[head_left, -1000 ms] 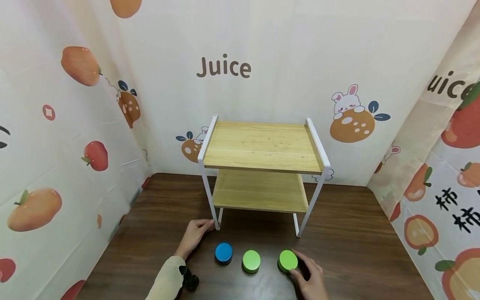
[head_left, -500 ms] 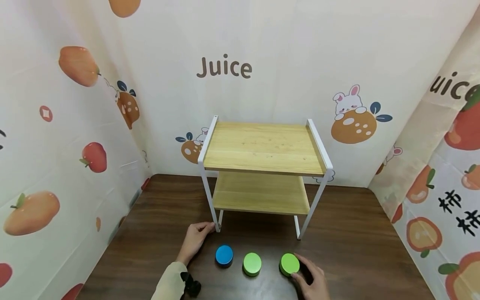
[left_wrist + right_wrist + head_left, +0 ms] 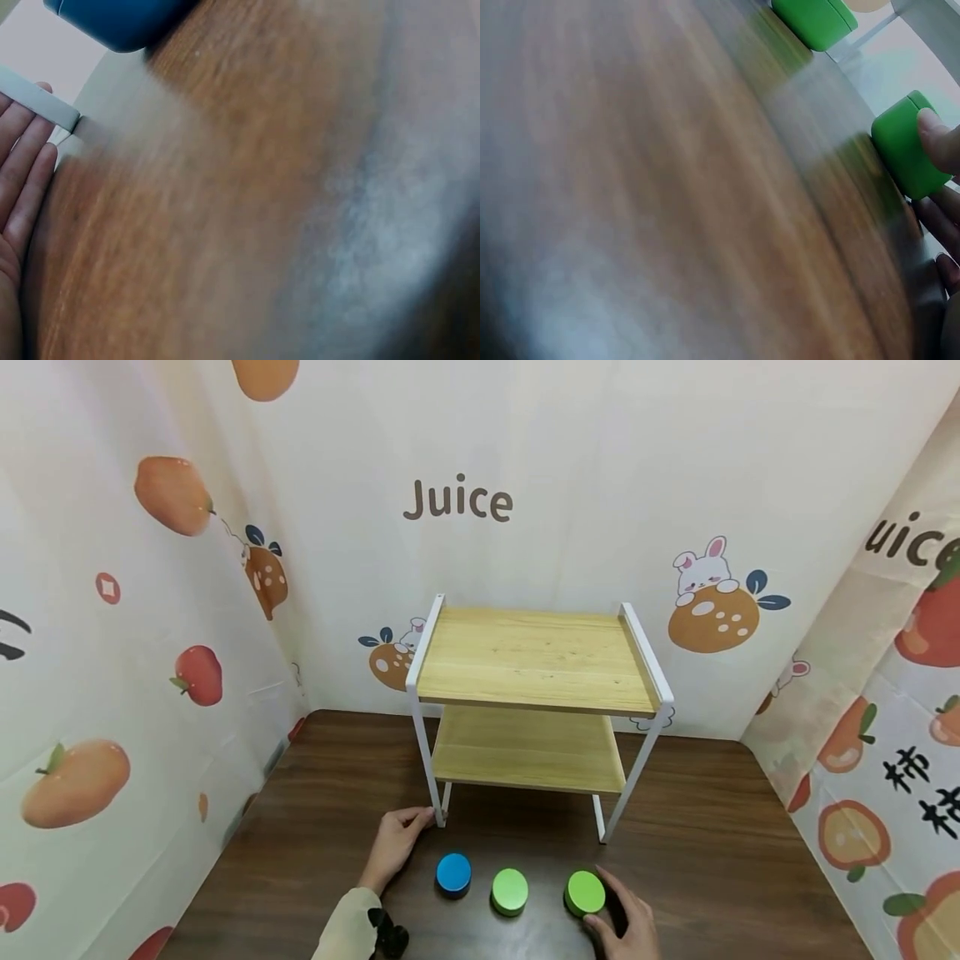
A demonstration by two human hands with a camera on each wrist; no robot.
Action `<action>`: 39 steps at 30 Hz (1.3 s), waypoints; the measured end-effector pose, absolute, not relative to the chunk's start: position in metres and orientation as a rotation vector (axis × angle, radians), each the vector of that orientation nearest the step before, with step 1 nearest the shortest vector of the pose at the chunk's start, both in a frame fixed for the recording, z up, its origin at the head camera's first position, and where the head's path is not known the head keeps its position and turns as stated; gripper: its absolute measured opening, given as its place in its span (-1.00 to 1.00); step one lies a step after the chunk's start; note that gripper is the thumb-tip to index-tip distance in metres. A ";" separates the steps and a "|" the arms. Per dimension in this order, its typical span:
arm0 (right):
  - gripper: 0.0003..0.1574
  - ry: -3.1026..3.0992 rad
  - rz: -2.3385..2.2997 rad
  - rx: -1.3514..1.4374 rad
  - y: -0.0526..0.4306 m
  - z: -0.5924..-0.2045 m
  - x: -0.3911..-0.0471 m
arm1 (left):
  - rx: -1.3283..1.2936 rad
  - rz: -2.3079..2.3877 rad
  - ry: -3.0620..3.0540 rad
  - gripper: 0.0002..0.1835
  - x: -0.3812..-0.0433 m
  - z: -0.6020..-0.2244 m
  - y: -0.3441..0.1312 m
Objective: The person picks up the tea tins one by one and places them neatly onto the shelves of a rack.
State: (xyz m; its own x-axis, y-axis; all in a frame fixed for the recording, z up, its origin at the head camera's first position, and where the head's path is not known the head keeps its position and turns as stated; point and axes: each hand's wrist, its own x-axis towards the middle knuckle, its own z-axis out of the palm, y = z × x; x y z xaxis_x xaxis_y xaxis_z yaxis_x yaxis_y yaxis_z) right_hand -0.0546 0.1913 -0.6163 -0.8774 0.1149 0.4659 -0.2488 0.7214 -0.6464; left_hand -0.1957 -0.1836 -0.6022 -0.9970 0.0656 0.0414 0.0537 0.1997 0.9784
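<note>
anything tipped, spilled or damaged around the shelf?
Nothing stands out: the white-framed shelf stands upright, and the blue cylinder, middle green cylinder and right green cylinder sit upright in a loose row before it. No spill or damage shows.

The tabletop (image 3: 187, 247) is blurring in both wrist views (the left one is cropping the blue block (image 3: 120, 21)). The white leg (image 3: 37, 102) is partly covering the left hand (image 3: 21, 191); the right hand (image 3: 632, 924) is partly hiding a green block (image 3: 900, 150).
</note>
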 end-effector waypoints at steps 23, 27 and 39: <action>0.01 -2.325 1.023 0.255 0.195 -0.626 -0.060 | 0.154 1.974 2.414 -0.66 -0.195 -0.603 -0.183; 0.00 -2.352 0.997 0.225 0.193 -0.627 -0.058 | 0.151 1.968 2.431 -0.67 -0.193 -0.601 -0.185; -0.02 -2.387 0.986 0.183 0.194 -0.625 -0.057 | 0.078 1.963 2.446 -0.75 -0.194 -0.601 -0.183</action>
State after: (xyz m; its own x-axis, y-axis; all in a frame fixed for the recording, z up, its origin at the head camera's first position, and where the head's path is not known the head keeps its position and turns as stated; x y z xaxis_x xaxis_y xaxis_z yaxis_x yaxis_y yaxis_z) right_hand -0.0566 0.1941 -0.6246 -0.8419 0.0796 0.5337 -0.3203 0.7223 -0.6130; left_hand -0.1940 -0.1832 -0.6006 -0.9988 0.0415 0.0278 0.0361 0.2154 0.9759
